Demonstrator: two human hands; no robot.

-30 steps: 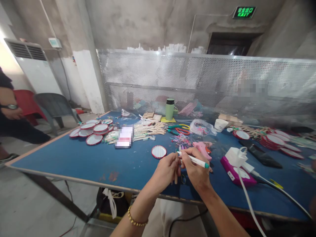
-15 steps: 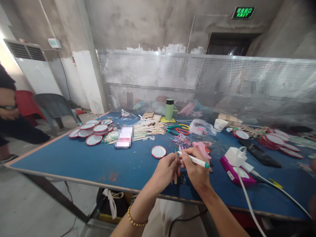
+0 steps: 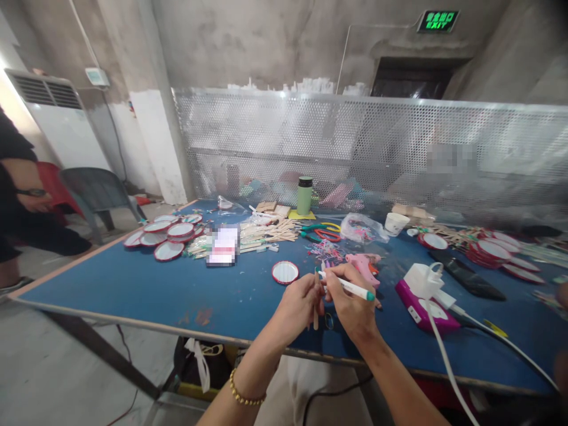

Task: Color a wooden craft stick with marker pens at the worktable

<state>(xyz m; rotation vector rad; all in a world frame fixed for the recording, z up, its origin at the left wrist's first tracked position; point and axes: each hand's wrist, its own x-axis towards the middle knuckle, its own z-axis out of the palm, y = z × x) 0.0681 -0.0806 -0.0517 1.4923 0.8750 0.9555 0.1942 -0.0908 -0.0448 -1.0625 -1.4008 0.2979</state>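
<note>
My left hand [image 3: 298, 306] is closed on a wooden craft stick [image 3: 316, 306], held upright over the blue table [image 3: 146, 284]. My right hand [image 3: 350, 302] grips a white pen with a green cap [image 3: 348, 286], its tip touching the top of the stick. A small round red-rimmed mirror [image 3: 285, 272] lies just left of my hands. A pink glue gun [image 3: 364, 263] lies just behind my right hand.
Red-rimmed mirrors [image 3: 162, 235] lie at the far left, more at the right [image 3: 492, 249]. A pile of wooden sticks [image 3: 266, 234], scissors [image 3: 323, 232], a green bottle [image 3: 304, 196], a white cup [image 3: 396, 224], and a pink box with white charger and cable [image 3: 426, 296] stand around. A person [image 3: 18, 201] is at the left edge.
My hands and the pen have barely moved. The person at the left edge has shifted slightly.
</note>
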